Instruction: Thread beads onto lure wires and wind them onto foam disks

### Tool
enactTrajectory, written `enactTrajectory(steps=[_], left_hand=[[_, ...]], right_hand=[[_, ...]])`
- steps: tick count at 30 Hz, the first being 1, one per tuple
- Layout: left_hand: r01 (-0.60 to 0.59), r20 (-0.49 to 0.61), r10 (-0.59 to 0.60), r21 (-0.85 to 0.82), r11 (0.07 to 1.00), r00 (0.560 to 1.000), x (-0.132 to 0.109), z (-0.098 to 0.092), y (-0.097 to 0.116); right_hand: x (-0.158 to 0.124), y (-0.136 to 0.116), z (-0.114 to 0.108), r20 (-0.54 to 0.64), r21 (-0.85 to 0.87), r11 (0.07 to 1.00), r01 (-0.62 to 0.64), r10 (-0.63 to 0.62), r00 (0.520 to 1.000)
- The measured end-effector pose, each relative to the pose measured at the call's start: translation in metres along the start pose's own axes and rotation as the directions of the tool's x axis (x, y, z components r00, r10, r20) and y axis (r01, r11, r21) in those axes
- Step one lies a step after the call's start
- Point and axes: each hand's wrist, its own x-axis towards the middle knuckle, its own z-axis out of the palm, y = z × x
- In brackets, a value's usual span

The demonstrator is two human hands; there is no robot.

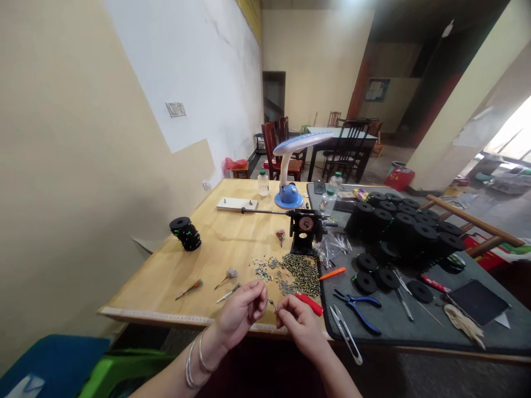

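My left hand (245, 305), with two bangles at the wrist, is closed over the near edge of the wooden table, fingertips curled together. What it pinches, if anything, is too fine to make out. Close beside it, my right hand (301, 321) has thumb and forefinger pressed on a small dark piece (271, 303), which sticks out into the gap between the hands. A red lighter (309, 304) lies just behind the right fingers. Beyond them spread a heap of small dark-and-yellow striped pieces (302, 272) and a scatter of tiny coloured beads (265, 267).
A black winding device (305, 232) with a long rod and a blue lamp (289, 196) stand behind. On the grey mat (398, 331) lie blue pliers (360, 309), thread snips (346, 334), an orange tool (332, 273) and several black spools (409, 232). Brushes (189, 288) lie left.
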Motion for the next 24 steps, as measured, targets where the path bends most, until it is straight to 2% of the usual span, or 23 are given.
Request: enactTrajectory(steps=[6,12,18,21,24], left_hand=[[0.015,0.008,-0.015,-0.015,1.0,1.0,0.002,-0.001,-0.002],[0.013,0.034,-0.01,-0.069,0.998,0.999,0.003,-0.004,-0.003],[0.021,0.083,-0.007,-0.17,0.985,0.997,0.003,-0.004,0.008],[0.023,0.097,-0.005,-0.185,0.982,0.995,0.004,-0.005,0.009],[0.019,0.103,0.001,-0.2,0.98,0.995,0.005,-0.005,0.008]], right_hand=[[0.001,-0.003,0.001,-0.03,-0.066,0.998,0.017,-0.019,0.999],[0.001,0.004,-0.001,-0.034,-0.25,0.963,0.099,-0.111,0.993],[-0.001,0.01,-0.005,-0.04,-0.582,0.767,0.271,-0.359,0.932],[-0.003,0.013,-0.007,-0.026,-0.652,0.704,0.282,-0.393,0.919],[-0.003,0.019,-0.008,-0.025,-0.677,0.684,0.272,-0.391,0.92]])
